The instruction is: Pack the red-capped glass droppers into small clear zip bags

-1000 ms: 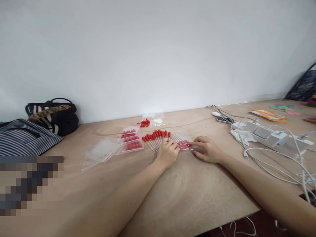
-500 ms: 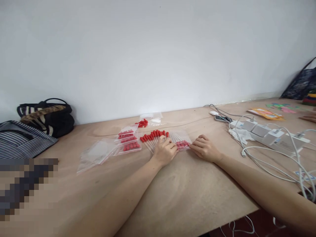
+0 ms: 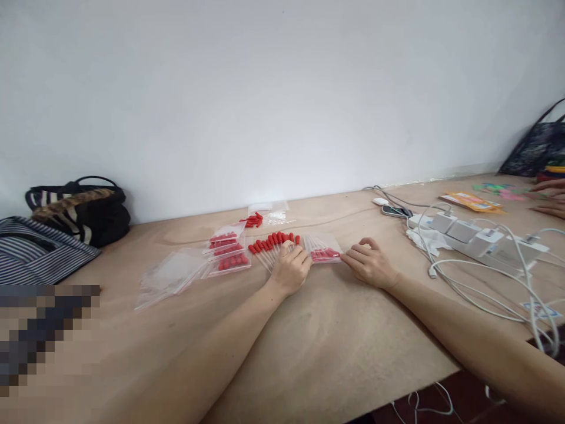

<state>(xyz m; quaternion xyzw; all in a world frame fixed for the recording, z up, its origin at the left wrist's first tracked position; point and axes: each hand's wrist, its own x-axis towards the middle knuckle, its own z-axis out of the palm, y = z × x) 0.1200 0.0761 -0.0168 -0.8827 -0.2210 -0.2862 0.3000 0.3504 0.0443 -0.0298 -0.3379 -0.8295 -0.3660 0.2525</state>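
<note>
A clear zip bag [image 3: 324, 242] lies flat on the table with several red-bulbed droppers inside, the bulbs lined up along its near edge. My left hand [image 3: 291, 270] is closed, its fingertips pinching the bag's near left corner. At the near right corner, my right hand [image 3: 368, 265] pinches the same edge. Loose droppers with red rubber bulbs [image 3: 273, 239] fan out just beyond my left hand, which hides part of their clear stems. To the left, filled bags of droppers [image 3: 229, 263] overlap in a stack.
Flat zip bags [image 3: 170, 271] lie at the left. Loose red bulbs [image 3: 253, 219] sit near the wall by more clear bags [image 3: 269, 209]. On the right are a power strip with chargers [image 3: 474, 235], tangled white cables, a phone [image 3: 395, 211] and another person's hand [image 3: 551, 191]. Bags stand far left.
My fingertips have drawn slightly apart along the bag's near edge. The bulbs inside now lie in a neater row. Another person's hands show more at the far right.
</note>
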